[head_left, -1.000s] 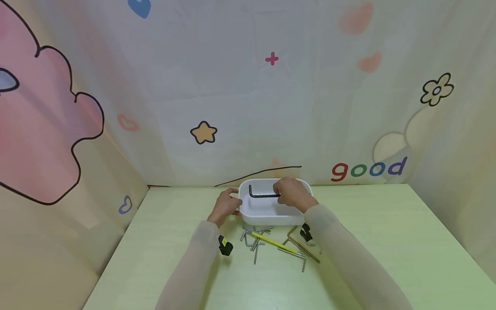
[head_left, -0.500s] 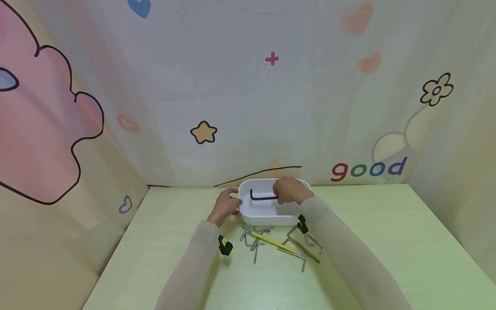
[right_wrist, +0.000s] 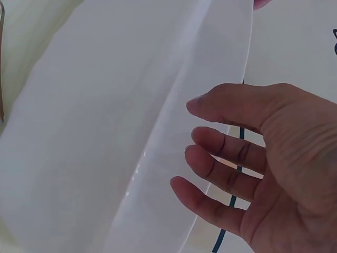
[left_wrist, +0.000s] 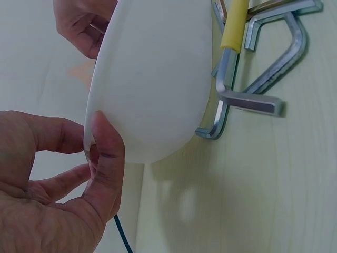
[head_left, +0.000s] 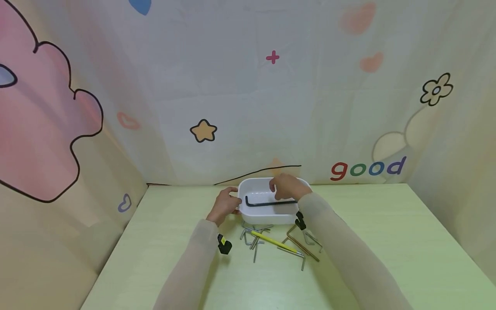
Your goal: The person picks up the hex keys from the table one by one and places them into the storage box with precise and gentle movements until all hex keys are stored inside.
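A white tray (head_left: 271, 220) stands near the back of the table. My left hand (head_left: 223, 206) grips its left end, and in the left wrist view the thumb (left_wrist: 109, 153) and fingers pinch the rim. Inside the tray lies a long black hex key (head_left: 267, 203), its short bent end at the left. Over the tray is my right hand (head_left: 289, 187); in the right wrist view its fingers (right_wrist: 221, 174) are loosely bent and apart, with nothing between them. The black hex key does not show in that view.
Several loose metal hex keys (head_left: 256, 252) lie crossed in front of the tray, one with a yellow sleeve (head_left: 273, 242). A bronze-coloured one (head_left: 306, 249) is to their right. Behind the tray hangs a printed cloth (head_left: 240, 94).
The black hex key, earlier held at its right part by my right hand, has come down into the tray and been let go. The left hand has stayed at the tray's end.
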The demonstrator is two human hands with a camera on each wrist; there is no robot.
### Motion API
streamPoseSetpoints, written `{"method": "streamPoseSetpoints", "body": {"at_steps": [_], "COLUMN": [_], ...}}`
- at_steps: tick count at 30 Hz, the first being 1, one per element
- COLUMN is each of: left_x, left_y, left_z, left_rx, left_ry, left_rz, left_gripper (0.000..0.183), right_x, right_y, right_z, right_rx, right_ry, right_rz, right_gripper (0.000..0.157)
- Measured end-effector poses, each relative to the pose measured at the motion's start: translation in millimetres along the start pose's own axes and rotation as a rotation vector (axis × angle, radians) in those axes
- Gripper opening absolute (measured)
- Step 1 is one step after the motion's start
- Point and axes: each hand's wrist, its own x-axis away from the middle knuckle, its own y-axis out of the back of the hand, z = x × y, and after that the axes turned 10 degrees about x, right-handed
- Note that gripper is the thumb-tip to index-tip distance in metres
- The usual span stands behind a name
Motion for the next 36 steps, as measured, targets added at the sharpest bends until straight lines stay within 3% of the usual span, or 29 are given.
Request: {"method": "streamPoseSetpoints", "body": {"at_steps": [13,25,36], "left_x": [3.0,3.0,3.8], "left_y": [0.4,1.0,-0.7], "left_z": [-0.3,2.5,-0.9], "left_rx": [-0.005,-0.007,0.009], "left_ry": [0.007,-0.027,-0.01], "left_rz": [-0.001,-0.011,-0.002], "left_gripper": [0.052,0.051,0.051], "right_x": [19.3,47.8,76.3], "right_y": [1.8,2.9,-2.1], "right_z": [10.4,24.4,36.6], "right_rx": [0.023,0.067,0.102], "right_ry": [0.024,0.048,0.082], "right_rz": [-0.023,-0.186,-0.311], "right_gripper": [0.034,0.036,0.037]}}
